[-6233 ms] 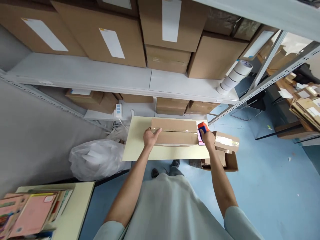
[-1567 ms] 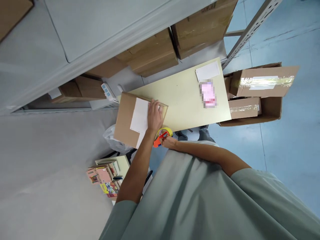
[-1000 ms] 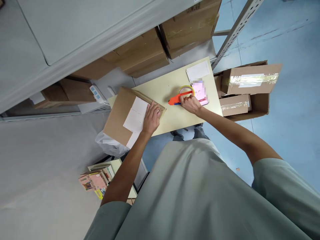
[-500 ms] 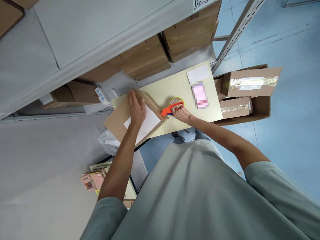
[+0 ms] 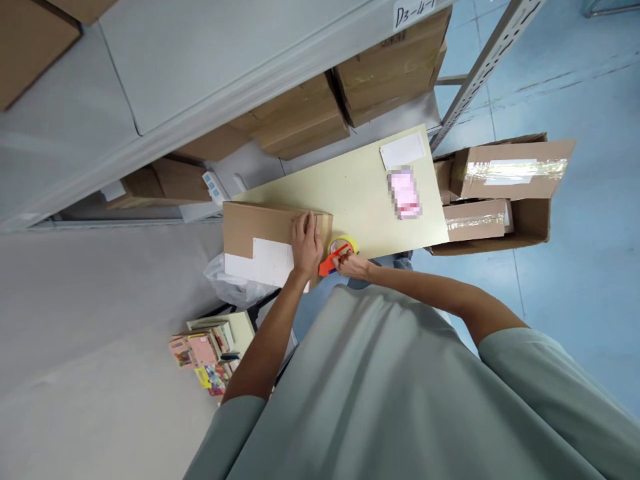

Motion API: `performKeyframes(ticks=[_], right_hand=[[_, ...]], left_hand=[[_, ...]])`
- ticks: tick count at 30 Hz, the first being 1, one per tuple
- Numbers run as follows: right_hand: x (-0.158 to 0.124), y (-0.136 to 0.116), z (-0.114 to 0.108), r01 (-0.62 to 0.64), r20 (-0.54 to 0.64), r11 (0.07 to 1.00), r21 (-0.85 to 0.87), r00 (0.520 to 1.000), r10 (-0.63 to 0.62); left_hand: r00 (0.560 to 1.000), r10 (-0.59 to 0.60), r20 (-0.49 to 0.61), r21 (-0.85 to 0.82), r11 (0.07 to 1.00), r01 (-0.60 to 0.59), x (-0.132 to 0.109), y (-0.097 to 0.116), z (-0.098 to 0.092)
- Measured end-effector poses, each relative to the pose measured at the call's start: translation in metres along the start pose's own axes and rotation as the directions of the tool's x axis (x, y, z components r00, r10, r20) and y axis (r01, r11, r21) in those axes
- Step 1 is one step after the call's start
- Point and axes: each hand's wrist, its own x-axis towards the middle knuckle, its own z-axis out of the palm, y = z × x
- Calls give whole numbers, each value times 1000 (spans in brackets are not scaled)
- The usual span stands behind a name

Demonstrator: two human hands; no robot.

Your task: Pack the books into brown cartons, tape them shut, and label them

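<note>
Cardboard under my palm: my left hand (image 5: 306, 243) lies flat and spread on the right end of the brown box (image 5: 257, 227), fingers out, gripping nothing. The box sits at the left end of the pale yellow worktop (image 5: 360, 200), just left of frame centre, with its white label (image 5: 265, 261) facing up. My right hand (image 5: 351, 265) is curled shut around the orange tape dispenser (image 5: 329, 263), right beside the box's near right corner, and its yellowish tape roll (image 5: 344, 243) sits at the worktop's near edge. Further right on the worktop lie a pink item (image 5: 404, 193), too blurred to name, and a white sheet (image 5: 403, 150). At the right of the frame, an open carton (image 5: 535, 223) on the blue floor holds taped parcels.
</note>
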Motion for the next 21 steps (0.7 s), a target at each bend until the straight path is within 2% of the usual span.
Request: performKeyframes(ticks=[3,5,8,12,14,16,21], right_hand=[[-4,-5,2,27,13,1000,5,1000,-28],[-17,8,3,17,17,1000,5,1000,-17],[-49,55,-1,-67,25,998,-9,997,67],[-79,127,-22,-256,20,960,-110,966,259],[-76,145,-35,-298,-15,944,-140,954,299],[-61,150,-47,-316,-37,940,-128,949,313],[-11,131,-66,-318,-27,948,-15,948,317]], left_hand=[[1000,15,16,34,999,-16,-18,4,8],[999,29,30,43,999,-30,-26,5,11],[998,41,43,31,999,-43,-32,6,15],[999,32,41,3,999,-32,-34,7,20],[999,28,29,12,1000,-28,-34,6,22],[1000,27,16,24,999,-27,-34,6,24],[1000,14,22,32,999,-14,-34,3,26]])
